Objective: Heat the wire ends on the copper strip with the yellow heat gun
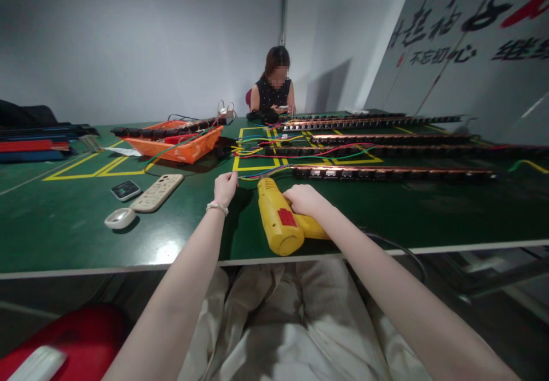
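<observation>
My right hand [303, 199] is wrapped round the handle of a yellow heat gun [278, 218] with a red label, which lies near the front edge of the green table [64, 221], nozzle pointing away from me. My left hand [225, 187] is closed in a loose fist just left of the gun's nozzle, near the loose ends of several coloured wires [261, 170]; whether it pinches a wire is not visible. The wires lead to a long black and copper strip [386, 173] stretching to the right.
More long strips [377, 139] lie across the far right. An orange tray [180, 146] holds parts at the back left. A remote control [156, 192], a small device [126, 189] and a white round object [119, 218] lie left. A person sits at the far end.
</observation>
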The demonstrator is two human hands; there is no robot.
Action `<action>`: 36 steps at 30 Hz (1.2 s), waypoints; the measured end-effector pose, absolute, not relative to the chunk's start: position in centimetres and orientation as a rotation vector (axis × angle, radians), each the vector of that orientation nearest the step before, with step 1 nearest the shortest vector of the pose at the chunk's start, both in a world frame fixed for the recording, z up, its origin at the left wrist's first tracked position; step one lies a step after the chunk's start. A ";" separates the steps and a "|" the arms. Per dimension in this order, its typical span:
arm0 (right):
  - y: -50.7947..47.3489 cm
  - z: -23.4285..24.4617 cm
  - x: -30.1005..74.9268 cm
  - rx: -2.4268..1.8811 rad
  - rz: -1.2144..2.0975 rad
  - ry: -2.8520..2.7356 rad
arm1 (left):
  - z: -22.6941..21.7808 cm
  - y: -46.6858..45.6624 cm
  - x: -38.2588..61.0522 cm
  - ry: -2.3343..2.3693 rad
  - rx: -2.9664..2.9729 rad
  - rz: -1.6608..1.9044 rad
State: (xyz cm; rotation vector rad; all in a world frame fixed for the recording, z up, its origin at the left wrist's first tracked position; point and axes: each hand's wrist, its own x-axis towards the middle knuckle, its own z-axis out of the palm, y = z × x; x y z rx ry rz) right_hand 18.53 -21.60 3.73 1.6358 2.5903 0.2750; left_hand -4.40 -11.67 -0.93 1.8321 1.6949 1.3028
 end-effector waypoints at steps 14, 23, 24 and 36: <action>-21.4 3.9 14.0 1.506 0.325 2.796 | -0.7 -11.4 -4.6 1.724 1.823 1.278; -21.6 4.1 13.5 1.454 0.324 2.862 | -1.0 -11.3 -5.0 1.669 1.837 1.285; -21.6 4.1 13.6 1.452 0.317 2.862 | -1.0 -11.2 -5.0 1.672 1.840 1.285; -21.1 3.6 14.3 1.503 0.123 2.840 | -0.9 -11.3 -4.8 1.718 1.860 1.286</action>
